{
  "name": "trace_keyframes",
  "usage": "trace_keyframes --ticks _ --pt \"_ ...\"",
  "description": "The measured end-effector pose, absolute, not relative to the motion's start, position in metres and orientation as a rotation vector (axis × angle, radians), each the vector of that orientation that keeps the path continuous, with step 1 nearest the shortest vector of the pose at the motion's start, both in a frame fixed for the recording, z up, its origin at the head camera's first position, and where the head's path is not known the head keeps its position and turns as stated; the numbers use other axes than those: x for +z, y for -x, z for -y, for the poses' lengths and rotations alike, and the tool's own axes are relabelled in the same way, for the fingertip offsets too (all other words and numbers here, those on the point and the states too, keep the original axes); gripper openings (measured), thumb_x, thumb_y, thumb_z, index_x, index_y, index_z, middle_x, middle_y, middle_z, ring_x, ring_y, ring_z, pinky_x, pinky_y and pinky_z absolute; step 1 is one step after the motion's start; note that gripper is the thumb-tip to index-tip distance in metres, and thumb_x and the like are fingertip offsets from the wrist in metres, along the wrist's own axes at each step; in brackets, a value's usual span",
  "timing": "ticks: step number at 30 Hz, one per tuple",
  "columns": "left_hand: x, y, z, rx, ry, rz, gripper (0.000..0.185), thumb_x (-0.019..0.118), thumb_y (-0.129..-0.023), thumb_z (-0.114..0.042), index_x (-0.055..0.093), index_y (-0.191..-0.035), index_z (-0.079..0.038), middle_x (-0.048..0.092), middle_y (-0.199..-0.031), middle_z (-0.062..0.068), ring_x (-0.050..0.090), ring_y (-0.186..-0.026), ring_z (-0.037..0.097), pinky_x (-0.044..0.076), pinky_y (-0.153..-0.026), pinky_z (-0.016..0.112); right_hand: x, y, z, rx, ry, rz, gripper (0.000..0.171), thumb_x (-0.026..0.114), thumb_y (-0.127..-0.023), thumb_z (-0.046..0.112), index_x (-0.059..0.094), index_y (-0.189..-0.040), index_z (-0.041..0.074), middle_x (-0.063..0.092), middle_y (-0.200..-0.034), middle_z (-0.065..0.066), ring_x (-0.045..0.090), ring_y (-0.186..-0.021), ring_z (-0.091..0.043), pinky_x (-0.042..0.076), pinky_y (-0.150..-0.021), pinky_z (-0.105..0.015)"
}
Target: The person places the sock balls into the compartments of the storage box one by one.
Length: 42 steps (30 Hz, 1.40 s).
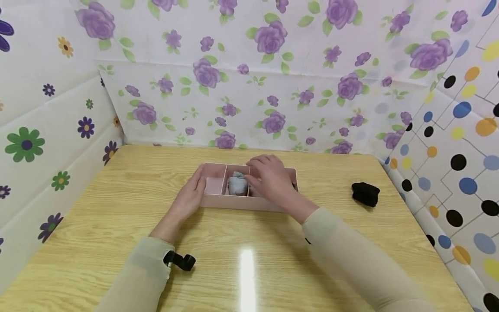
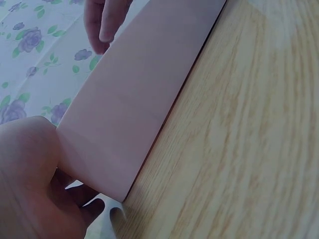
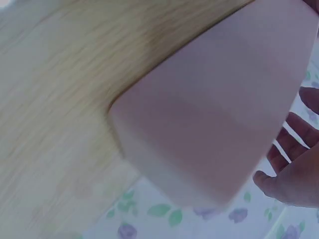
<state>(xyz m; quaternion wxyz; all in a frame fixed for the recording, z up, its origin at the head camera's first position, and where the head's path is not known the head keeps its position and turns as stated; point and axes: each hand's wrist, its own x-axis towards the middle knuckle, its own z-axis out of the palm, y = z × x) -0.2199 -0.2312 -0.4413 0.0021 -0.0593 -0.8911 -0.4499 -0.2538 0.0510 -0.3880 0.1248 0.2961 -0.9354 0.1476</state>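
A pink divided box [image 1: 241, 202] sits mid-table, with a rolled light-blue sock [image 1: 237, 184] in its middle compartment. My left hand [image 1: 192, 194] holds the box's left end, fingers along the end wall and thumb on the front wall. The left wrist view shows the box's long side [image 2: 139, 99] with my palm [image 2: 30, 184] at its corner. My right hand [image 1: 273, 177] hovers over the right-hand compartments with fingers loosely spread and nothing visibly held; it hides what lies under it. In the right wrist view the box [image 3: 214, 124] fills the frame, with fingers [image 3: 294, 169] past its far end.
A bundled black sock [image 1: 365, 193] lies on the wooden table [image 1: 117, 208] to the right of the box. Flowered and dotted sheets wall the table on the left, back and right. Bare wood lies in front of the box and to its left.
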Motion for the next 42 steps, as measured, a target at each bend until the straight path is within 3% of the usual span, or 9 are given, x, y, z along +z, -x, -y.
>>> trace_keyframes --ticks 13,23,42 --pt "-0.439 0.22 0.229 -1.407 0.191 2.792 0.063 0.025 -0.122 -0.033 0.009 -0.178 -0.007 0.016 -0.182 0.019 0.016 -0.167 0.04 0.013 -0.137 0.055 -0.377 0.247 -0.128 0.41 -0.742 2.73 0.072 0.076 -0.107 0.041 0.051 -0.165 0.006 0.046 -0.17 -0.017 0.042 -0.156 -0.039 0.026 -0.133 -0.06" --pt "-0.441 0.221 0.229 -1.4 0.17 2.796 0.063 0.026 -0.122 -0.033 0.011 -0.178 -0.007 0.018 -0.181 0.021 0.018 -0.167 0.041 0.015 -0.137 0.055 -0.38 0.242 -0.18 0.398 -0.672 2.772 0.082 0.076 -0.107 0.042 0.04 -0.171 0.008 0.038 -0.175 -0.017 0.028 -0.164 -0.041 0.017 -0.134 -0.065" --pt "-0.441 0.22 0.229 -1.395 0.203 2.8 0.064 0.025 -0.123 -0.034 0.01 -0.178 -0.006 0.015 -0.182 0.02 0.016 -0.167 0.042 0.013 -0.137 0.056 -0.39 0.228 -0.267 0.382 -0.554 2.772 0.083 0.076 -0.107 0.042 0.04 -0.169 0.0 0.042 -0.169 -0.028 0.035 -0.156 -0.052 0.025 -0.127 -0.072"
